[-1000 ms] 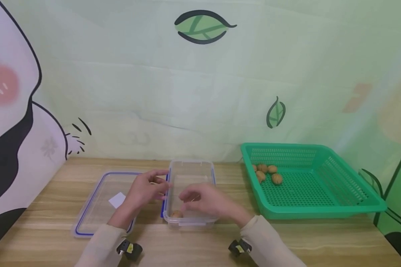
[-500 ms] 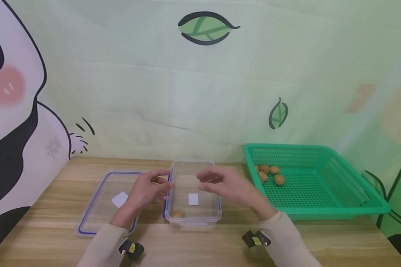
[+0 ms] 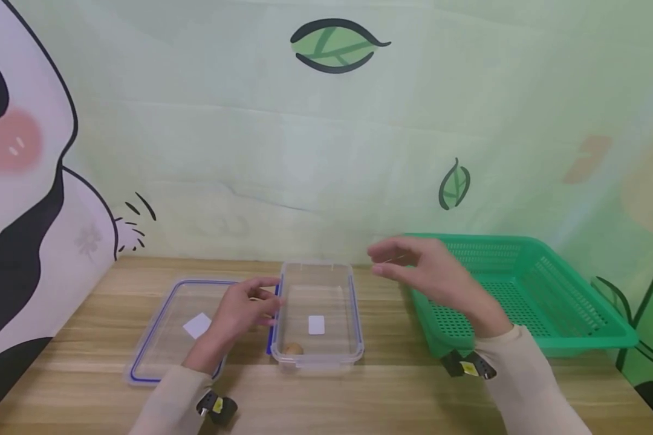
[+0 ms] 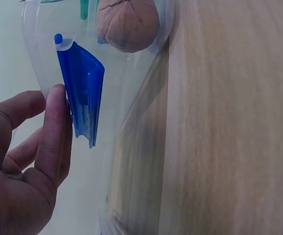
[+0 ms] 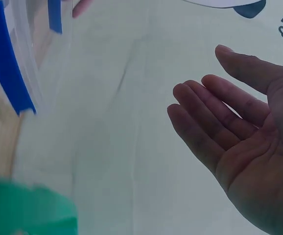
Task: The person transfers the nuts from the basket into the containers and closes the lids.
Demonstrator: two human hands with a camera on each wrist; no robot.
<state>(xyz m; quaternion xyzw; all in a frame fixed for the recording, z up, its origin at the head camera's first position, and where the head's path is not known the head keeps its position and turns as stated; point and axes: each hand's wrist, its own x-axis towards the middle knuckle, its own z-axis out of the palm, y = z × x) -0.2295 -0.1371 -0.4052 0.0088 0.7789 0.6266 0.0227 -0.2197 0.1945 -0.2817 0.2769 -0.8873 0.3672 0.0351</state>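
A clear plastic container (image 3: 356, 329) with blue clasps stands on the wooden table. One walnut (image 3: 292, 348) lies at its near end, and a white label (image 3: 316, 324) shows in its base. My left hand (image 3: 248, 304) holds the container's left side, thumb lying along the blue clasp (image 4: 85, 93). The walnut (image 4: 128, 24) shows through the wall in the left wrist view. My right hand (image 3: 410, 264) hovers in the air over the left end of the green basket (image 3: 549, 290), fingers straight and palm empty (image 5: 229, 132).
The container's blue-rimmed lid (image 3: 158, 338) lies flat to its left, under my left forearm. The green basket stands at the right against the painted backdrop; my right hand hides its back-left corner. Bare wooden table (image 3: 326, 399) runs along the front.
My right hand has risen out of the container and swung right, over the basket's left end, hiding the walnuts there. The left hand has stayed on the container's side.
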